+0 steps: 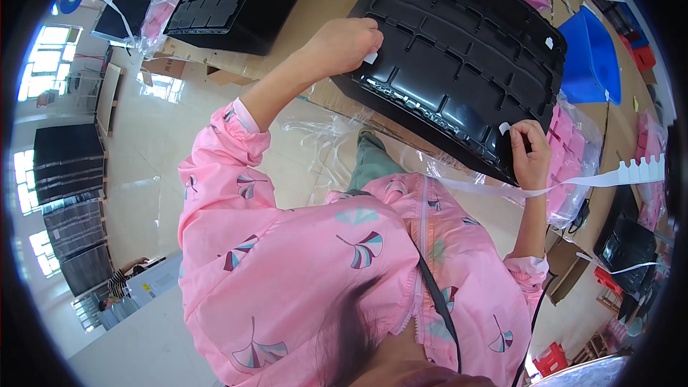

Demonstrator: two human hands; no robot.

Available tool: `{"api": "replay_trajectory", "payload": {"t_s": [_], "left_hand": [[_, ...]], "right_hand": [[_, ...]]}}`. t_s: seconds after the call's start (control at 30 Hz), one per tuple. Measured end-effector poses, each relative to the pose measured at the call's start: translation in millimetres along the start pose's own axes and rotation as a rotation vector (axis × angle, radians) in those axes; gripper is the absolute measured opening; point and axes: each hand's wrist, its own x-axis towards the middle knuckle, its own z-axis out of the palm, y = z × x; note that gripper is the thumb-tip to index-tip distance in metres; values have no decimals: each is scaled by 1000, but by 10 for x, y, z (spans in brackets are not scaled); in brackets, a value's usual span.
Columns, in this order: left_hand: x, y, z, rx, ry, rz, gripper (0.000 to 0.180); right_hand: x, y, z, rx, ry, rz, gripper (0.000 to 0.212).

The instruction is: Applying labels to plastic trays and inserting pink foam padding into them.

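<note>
A stack of black moulded plastic trays [459,64] stands on the table in front of me, its top face ribbed into rows. My left hand [345,46] is closed at the stack's near left corner, its fingertips on a small white sticker [370,58]. At the near right corner my right hand [530,152] is bent into a pinch, with another white sticker [504,127] at its fingertips. A long white strip [494,190] passes by my right wrist and ends in a row of tabs on the right. More white stickers sit at the far corners.
Another black tray stack [229,3] is at the far left. A blue bin [589,57] stands right of my stack, beside pink trays in clear plastic [573,154]. Cardboard [315,11] covers the table. Clear plastic film [315,143] hangs or lies below the near edge.
</note>
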Motion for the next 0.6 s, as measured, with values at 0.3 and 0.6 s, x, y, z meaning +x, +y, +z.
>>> {"api": "replay_trajectory", "payload": {"t_s": [0.3, 0.6], "left_hand": [[-114, 30, 56, 6, 129, 61, 7], [-113, 10, 27, 41, 64, 75, 6]], "right_hand": [[-9, -22, -4, 1, 1, 10, 3], [1, -7, -5, -2, -6, 11, 3]]}}
